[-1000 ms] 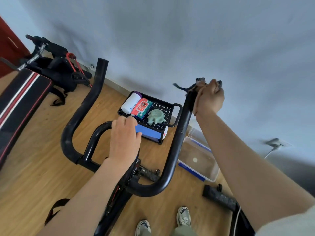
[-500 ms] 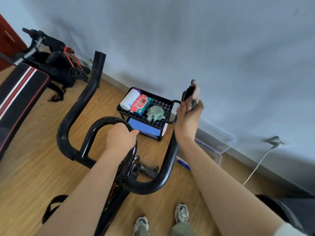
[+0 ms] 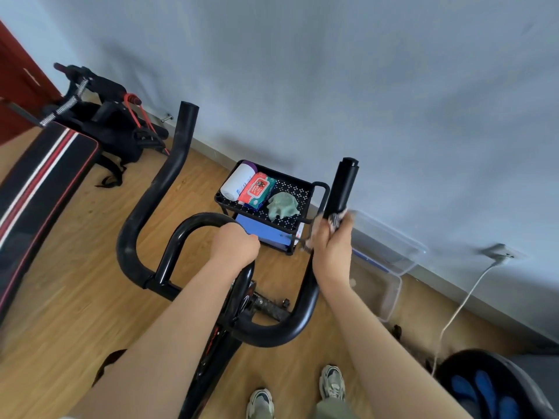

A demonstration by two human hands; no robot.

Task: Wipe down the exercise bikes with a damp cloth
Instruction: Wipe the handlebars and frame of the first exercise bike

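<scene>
A black exercise bike handlebar [image 3: 169,176] curves up in front of me, with a left horn, a right horn [image 3: 343,186] and an inner loop bar [image 3: 193,225]. My left hand [image 3: 234,244] is closed around the inner loop bar. My right hand [image 3: 331,246] grips the right horn about halfway up, with a patterned dark-and-white cloth [image 3: 334,219] wrapped between palm and bar. Only the cloth's edges show above and beside my fingers.
A black cart [image 3: 317,189] by the wall holds a white roll [image 3: 237,182], a red wipes pack [image 3: 257,190] and a green rag [image 3: 282,204]. A clear plastic bin [image 3: 387,267] sits right of it. A striped bench [image 3: 39,189] is left. A white cable [image 3: 459,306] hangs from a wall socket.
My right hand with the cloth has slid down the right horn from its tip to about its middle, baring the tip. My left hand stays on the inner loop.
</scene>
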